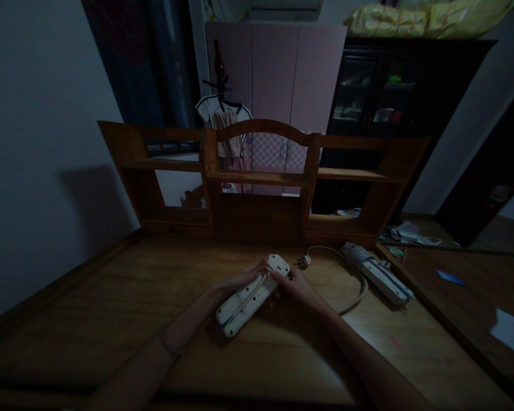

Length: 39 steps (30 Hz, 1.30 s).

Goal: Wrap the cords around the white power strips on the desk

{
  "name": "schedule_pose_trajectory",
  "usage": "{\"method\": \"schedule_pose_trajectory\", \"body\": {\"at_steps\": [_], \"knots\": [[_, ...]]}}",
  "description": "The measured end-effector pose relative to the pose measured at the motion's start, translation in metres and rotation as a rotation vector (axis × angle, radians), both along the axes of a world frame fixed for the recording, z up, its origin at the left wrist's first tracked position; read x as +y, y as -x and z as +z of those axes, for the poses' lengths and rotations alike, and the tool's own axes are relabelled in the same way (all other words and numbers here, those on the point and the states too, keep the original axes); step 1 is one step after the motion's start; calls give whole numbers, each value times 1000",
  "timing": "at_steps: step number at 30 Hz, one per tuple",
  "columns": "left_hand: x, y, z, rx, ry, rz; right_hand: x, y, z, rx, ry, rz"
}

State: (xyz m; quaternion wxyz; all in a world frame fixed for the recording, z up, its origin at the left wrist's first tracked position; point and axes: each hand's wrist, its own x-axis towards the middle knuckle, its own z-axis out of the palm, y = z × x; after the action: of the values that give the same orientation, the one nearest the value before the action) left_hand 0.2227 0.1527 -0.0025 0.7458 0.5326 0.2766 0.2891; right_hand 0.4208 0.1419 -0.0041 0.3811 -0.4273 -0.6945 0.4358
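A white power strip [251,299] is held over the middle of the wooden desk, its long body tilted with the near end to the left. Its underside, dotted with dark screw holes, faces up, and a pale cord runs along it. My left hand [244,277] is closed on the left edge near the far end. My right hand [296,283] grips the right edge there, thumb on top and some fingers hidden beneath. Farther right lies a second white power strip [385,281] with its grey cord wound round one end. A plug [304,261] lies just beyond my right hand.
A loose cord [364,288] loops across the desk [111,308] from the plug. A wooden shelf unit [261,178] stands along the desk's back edge. At the left is a wall [47,188]. A lower wooden surface at right bears a white paper [513,333] and a blue card [449,277].
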Motion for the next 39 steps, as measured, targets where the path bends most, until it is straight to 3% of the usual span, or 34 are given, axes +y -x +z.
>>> {"method": "schedule_pose_trajectory", "body": {"at_steps": [5,11,18,29,34,39], "knots": [[1,14,-1,-49,51,-119,-1,1,0,18,8,-54],[-5,20,0,-194,125,-386,1,-5,0,124,-79,-128],[-4,10,-10,-49,6,-175,7,-10,-2,147,-82,-141],[-10,5,-2,-48,-29,-146,13,-12,-5,97,-92,-161],[-7,4,-6,-61,-16,-130,13,-10,-6,74,-108,-190],[-2,3,-6,-51,-62,-58,11,-10,2,36,-177,-107]]}}
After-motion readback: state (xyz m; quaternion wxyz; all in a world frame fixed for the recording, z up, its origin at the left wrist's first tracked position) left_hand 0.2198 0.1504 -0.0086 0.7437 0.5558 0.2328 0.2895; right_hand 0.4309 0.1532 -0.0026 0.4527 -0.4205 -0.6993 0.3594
